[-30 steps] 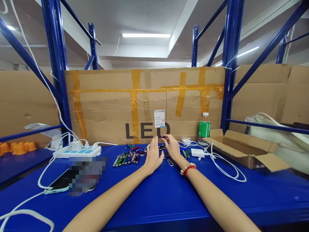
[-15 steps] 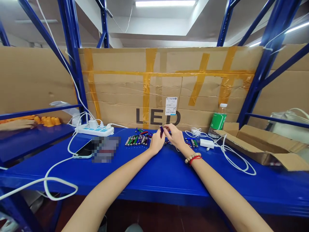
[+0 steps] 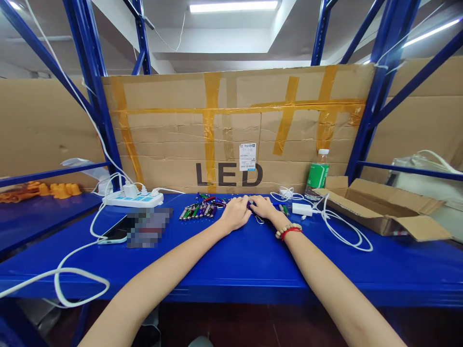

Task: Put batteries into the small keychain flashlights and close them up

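Note:
My left hand [image 3: 236, 213] is closed, its fingers curled round a small purple cylinder [image 3: 249, 204] that shows only as a sliver. Fingers of my right hand [image 3: 263, 206] are bent against the other end of it, low over the table. A thin cord loop [image 3: 259, 220] lies just below the two hands. Left of my left hand, several small metal cylinders [image 3: 198, 211] in silver, green, blue and purple lie side by side, resembling keychain flashlights. More green and silver ones [image 3: 284, 209] lie beyond my right wrist, partly covered by it.
On the left of the blue table [image 3: 231, 270] are a power strip [image 3: 134, 198], a phone [image 3: 117, 230] and white cables. To the right stand a bottle [image 3: 318, 176], a white adapter [image 3: 302, 209] with coiled cable and an open cardboard box [image 3: 383, 212]. Cardboard [image 3: 173, 140] closes the back.
Both hands have come down from a raised pinch to the table top, with the purple cylinder between them. The view has shifted slightly, and the co-worker's hand at far left is gone.

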`<control>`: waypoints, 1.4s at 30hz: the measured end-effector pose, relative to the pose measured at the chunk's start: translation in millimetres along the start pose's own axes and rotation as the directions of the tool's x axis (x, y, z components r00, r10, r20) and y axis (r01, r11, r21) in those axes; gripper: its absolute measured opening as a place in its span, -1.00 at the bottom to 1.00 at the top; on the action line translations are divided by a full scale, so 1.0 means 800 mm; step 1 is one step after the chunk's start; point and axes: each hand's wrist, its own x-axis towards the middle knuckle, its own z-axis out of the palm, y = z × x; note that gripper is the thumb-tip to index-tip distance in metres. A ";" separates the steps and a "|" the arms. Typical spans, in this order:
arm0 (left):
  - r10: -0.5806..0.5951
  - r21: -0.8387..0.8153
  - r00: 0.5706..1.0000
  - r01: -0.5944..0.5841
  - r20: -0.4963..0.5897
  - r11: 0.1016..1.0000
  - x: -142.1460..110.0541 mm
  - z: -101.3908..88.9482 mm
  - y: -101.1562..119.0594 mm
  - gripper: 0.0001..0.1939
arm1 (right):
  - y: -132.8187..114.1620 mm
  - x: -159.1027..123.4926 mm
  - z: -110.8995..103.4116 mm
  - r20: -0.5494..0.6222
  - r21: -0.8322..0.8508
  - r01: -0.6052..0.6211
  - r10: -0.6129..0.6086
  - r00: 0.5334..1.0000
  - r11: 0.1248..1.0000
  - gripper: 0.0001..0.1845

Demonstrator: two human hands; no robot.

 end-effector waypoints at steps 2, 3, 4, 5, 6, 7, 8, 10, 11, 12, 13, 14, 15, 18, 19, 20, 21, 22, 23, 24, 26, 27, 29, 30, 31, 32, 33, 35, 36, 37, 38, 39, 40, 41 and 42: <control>0.101 0.059 0.993 -0.104 0.061 0.993 -0.001 -0.002 0.005 -0.79 | -0.001 0.000 0.001 0.038 -0.018 0.029 -0.028 0.999 0.999 -0.67; 0.135 0.082 0.987 -0.142 0.091 0.986 -0.002 -0.003 0.006 -0.77 | -0.001 0.000 0.001 0.054 -0.029 0.039 -0.037 0.998 0.999 -0.67; 0.155 0.104 0.981 -0.167 0.117 0.980 -0.002 -0.004 0.008 -0.75 | -0.002 0.000 0.001 0.068 -0.042 0.047 -0.044 0.997 0.998 -0.68; 0.164 0.125 0.977 -0.181 0.137 0.975 -0.003 -0.004 0.009 -0.72 | -0.002 0.000 0.001 0.079 -0.055 0.053 -0.049 0.996 0.997 -0.68; 0.163 0.145 0.975 -0.185 0.152 0.972 -0.004 -0.005 0.010 -0.69 | -0.002 -0.001 0.000 0.087 -0.067 0.059 -0.053 0.995 0.996 -0.69; 0.156 0.164 0.974 -0.183 0.163 0.969 -0.005 -0.005 0.010 -0.66 | -0.003 -0.001 -0.001 0.091 -0.078 0.065 -0.058 0.994 0.995 -0.69; 0.145 0.181 0.975 -0.176 0.170 0.968 -0.006 -0.005 0.011 -0.63 | -0.004 -0.001 -0.002 0.093 -0.088 0.070 -0.062 0.994 0.994 -0.69; 0.118 0.212 0.977 -0.156 0.179 0.965 -0.006 -0.006 0.011 -0.60 | -0.007 -0.002 -0.003 0.092 -0.105 0.078 -0.069 0.993 0.991 -0.69; 0.104 0.225 0.978 -0.144 0.181 0.964 -0.006 -0.006 0.011 -0.60 | -0.008 -0.002 -0.004 0.093 -0.113 0.081 -0.070 0.993 0.990 -0.69; 0.091 0.236 0.979 -0.133 0.183 0.963 -0.006 -0.006 0.011 -0.60 | -0.009 -0.002 -0.004 0.095 -0.119 0.081 -0.070 0.993 0.990 -0.69; 0.078 0.244 0.980 -0.123 0.185 0.962 -0.005 -0.007 0.011 -0.60 | -0.010 -0.002 -0.004 0.098 -0.125 0.080 -0.068 0.993 0.989 -0.69; 0.066 0.249 0.980 -0.112 0.186 0.962 -0.005 -0.007 0.011 -0.60 | -0.011 -0.001 -0.004 0.101 -0.130 0.078 -0.065 0.993 0.988 -0.70; 0.055 0.251 0.981 -0.102 0.186 0.963 -0.005 -0.007 0.011 -0.60 | -0.012 -0.001 -0.004 0.103 -0.133 0.076 -0.062 0.993 0.988 -0.70; 0.025 0.239 0.983 -0.070 0.184 0.968 -0.005 -0.009 0.013 -0.61 | -0.015 -0.002 -0.005 0.099 -0.138 0.057 -0.043 0.994 0.989 -0.71; 0.014 0.231 0.983 -0.056 0.181 0.971 -0.005 -0.009 0.013 -0.62 | -0.016 -0.002 -0.006 0.093 -0.139 0.046 -0.033 0.995 0.989 -0.71; -0.001 0.222 0.984 -0.039 0.176 0.974 -0.005 -0.009 0.014 -0.63 | -0.016 -0.003 -0.006 0.085 -0.139 0.033 -0.022 0.996 0.990 -0.71; -0.021 0.213 0.985 -0.016 0.169 0.977 -0.005 -0.009 0.014 -0.64 | -0.017 -0.003 -0.006 0.076 -0.138 0.020 -0.010 0.997 0.990 -0.70; -0.049 0.206 0.986 0.016 0.158 0.978 -0.005 -0.008 0.013 -0.67 | -0.017 -0.004 -0.006 0.068 -0.135 0.007 0.002 0.998 0.991 -0.70; -0.086 0.200 0.986 0.057 0.143 0.978 -0.004 -0.007 0.012 -0.69 | -0.017 -0.004 -0.006 0.064 -0.132 -0.004 0.013 0.998 0.991 -0.69; -0.132 0.196 0.983 0.106 0.126 0.975 -0.004 -0.006 0.010 -0.71 | -0.016 -0.004 -0.006 0.065 -0.127 -0.013 0.022 0.998 0.992 -0.69; -0.232 0.189 0.968 0.211 0.096 0.959 -0.003 -0.004 0.006 -0.71 | -0.015 -0.004 -0.006 0.082 -0.115 -0.022 0.032 0.996 0.993 -0.70; -0.275 0.184 0.957 0.256 0.090 0.949 -0.002 -0.004 0.004 -0.71 | -0.014 -0.003 -0.007 0.091 -0.110 -0.023 0.033 0.995 0.994 -0.70; -0.333 0.175 0.938 0.315 0.090 0.933 -0.001 -0.003 0.001 -0.68 | -0.013 -0.003 -0.008 0.100 -0.101 -0.021 0.031 0.994 0.995 -0.71; -0.347 0.171 0.933 0.328 0.093 0.929 -0.001 -0.003 0.001 -0.67 | -0.013 -0.003 -0.009 0.100 -0.099 -0.021 0.031 0.995 0.995 -0.72; -0.353 0.171 0.931 0.334 0.096 0.927 -0.001 -0.003 0.001 -0.65 | -0.013 -0.003 -0.010 0.097 -0.098 -0.021 0.030 0.995 0.995 -0.73; -0.355 0.173 0.930 0.335 0.097 0.926 0.000 -0.004 0.003 -0.63 | -0.013 -0.003 -0.011 0.094 -0.098 -0.021 0.030 0.995 0.995 -0.74; -0.356 0.179 0.930 0.336 0.096 0.925 0.000 -0.004 0.004 -0.61 | -0.014 -0.004 -0.012 0.090 -0.096 -0.021 0.029 0.995 0.995 -0.74; -0.367 0.194 0.926 0.345 0.092 0.918 0.000 -0.006 0.007 -0.61 | -0.016 -0.005 -0.013 0.085 -0.093 -0.023 0.031 0.996 0.995 -0.73; -0.378 0.203 0.921 0.354 0.091 0.913 -0.001 -0.006 0.007 -0.62 | -0.016 -0.005 -0.012 0.083 -0.092 -0.026 0.033 0.996 0.995 -0.72; -0.390 0.211 0.916 0.366 0.090 0.907 -0.001 -0.007 0.008 -0.63 | -0.017 -0.006 -0.012 0.082 -0.092 -0.029 0.036 0.996 0.995 -0.71; -0.402 0.217 0.911 0.376 0.089 0.901 -0.001 -0.007 0.008 -0.64 | -0.017 -0.006 -0.012 0.080 -0.093 -0.033 0.040 0.996 0.995 -0.71; -0.411 0.222 0.907 0.384 0.090 0.896 -0.001 -0.007 0.008 -0.65 | -0.017 -0.006 -0.012 0.078 -0.095 -0.037 0.045 0.996 0.995 -0.71; -0.416 0.226 0.905 0.389 0.091 0.893 -0.001 -0.008 0.007 -0.66 | -0.017 -0.006 -0.013 0.076 -0.098 -0.042 0.050 0.996 0.994 -0.72; -0.418 0.228 0.904 0.389 0.092 0.892 -0.001 -0.008 0.007 -0.66 | -0.016 -0.006 -0.013 0.075 -0.101 -0.046 0.054 0.996 0.994 -0.72; -0.415 0.230 0.905 0.386 0.095 0.893 -0.001 -0.008 0.007 -0.66 | -0.016 -0.006 -0.014 0.076 -0.101 -0.048 0.056 0.996 0.994 -0.73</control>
